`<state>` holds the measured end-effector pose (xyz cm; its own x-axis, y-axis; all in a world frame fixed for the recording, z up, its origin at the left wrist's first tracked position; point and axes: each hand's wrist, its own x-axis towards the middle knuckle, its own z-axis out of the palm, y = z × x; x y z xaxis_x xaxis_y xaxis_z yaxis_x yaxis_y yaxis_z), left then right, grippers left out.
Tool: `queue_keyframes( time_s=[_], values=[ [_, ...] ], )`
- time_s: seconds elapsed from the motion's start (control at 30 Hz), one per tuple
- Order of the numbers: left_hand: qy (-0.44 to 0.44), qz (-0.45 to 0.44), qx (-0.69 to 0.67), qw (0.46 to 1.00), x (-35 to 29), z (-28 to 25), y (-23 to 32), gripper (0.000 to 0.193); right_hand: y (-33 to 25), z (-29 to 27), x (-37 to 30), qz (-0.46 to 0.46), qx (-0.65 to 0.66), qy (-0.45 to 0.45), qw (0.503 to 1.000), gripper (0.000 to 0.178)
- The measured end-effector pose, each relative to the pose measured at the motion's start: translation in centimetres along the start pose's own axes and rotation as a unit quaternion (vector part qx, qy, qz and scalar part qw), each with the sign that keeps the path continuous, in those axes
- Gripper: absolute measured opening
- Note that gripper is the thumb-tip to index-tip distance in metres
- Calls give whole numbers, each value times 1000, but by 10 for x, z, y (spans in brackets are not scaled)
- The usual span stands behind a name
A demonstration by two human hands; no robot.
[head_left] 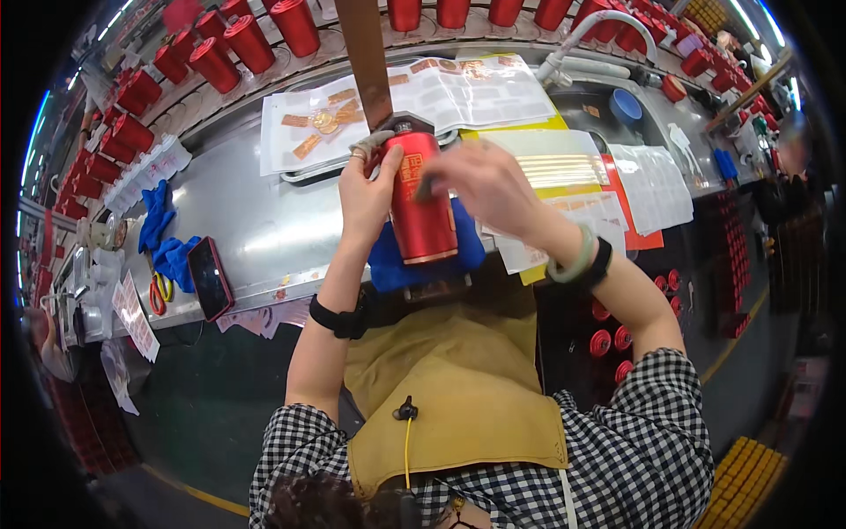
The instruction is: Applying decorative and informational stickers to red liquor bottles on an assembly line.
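A shiny red metal canister (425, 225) with gold print on its front is tilted over the edge of the steel bench, its top end away from me. Around its upper left side my left hand (368, 187) is closed, the thumb along the front and a grey cover on one or more fingers. My right hand (495, 183), smeared by motion, is closed with a small dark object (426, 188) at the fingertips, against or just over the print; its kind is unclear. Under the canister lies a blue cloth (388, 260).
Sheets of gold stickers (326, 123) lie behind the canister. To the left are a phone (210, 278), scissors (159, 293) and blue gloves (157, 216). A tap (608, 22) arches over the sink at right. Red canisters (249, 42) line the conveyor at the back.
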<state>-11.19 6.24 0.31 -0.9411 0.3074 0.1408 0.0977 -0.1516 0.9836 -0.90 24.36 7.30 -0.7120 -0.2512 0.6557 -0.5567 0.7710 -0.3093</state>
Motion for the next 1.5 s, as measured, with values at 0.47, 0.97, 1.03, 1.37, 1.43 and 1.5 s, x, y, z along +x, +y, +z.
queue_keyframes(
  time_s=[0.47, 0.97, 1.03, 1.37, 1.43, 1.5],
  values=[
    [-96, -245, -1, 965, -25, -9, 34, 57, -39, -74, -48, 342, 143, 145, 917, 26],
    [-9, -50, 25, 998, -68, -7, 20, 74, -76, -10, -43, 16, 22, -19, 999, 19],
    [-9, 135, 164, 977, -95, -12, 21, 72, -71, -23, -34, 97, 78, -1, 992, 18],
    [-29, 302, 398, 866, -119, 0, 17, 75, -45, -23, -29, 127, -13, 101, 987, 21],
    [-26, 294, 393, 871, -121, -2, 14, 73, -46, -2, -43, 97, -5, 75, 992, 20],
    [-13, 265, 329, 906, -125, -7, 3, 70, -63, 4, -49, 30, 20, 21, 999, 19]
  ],
)
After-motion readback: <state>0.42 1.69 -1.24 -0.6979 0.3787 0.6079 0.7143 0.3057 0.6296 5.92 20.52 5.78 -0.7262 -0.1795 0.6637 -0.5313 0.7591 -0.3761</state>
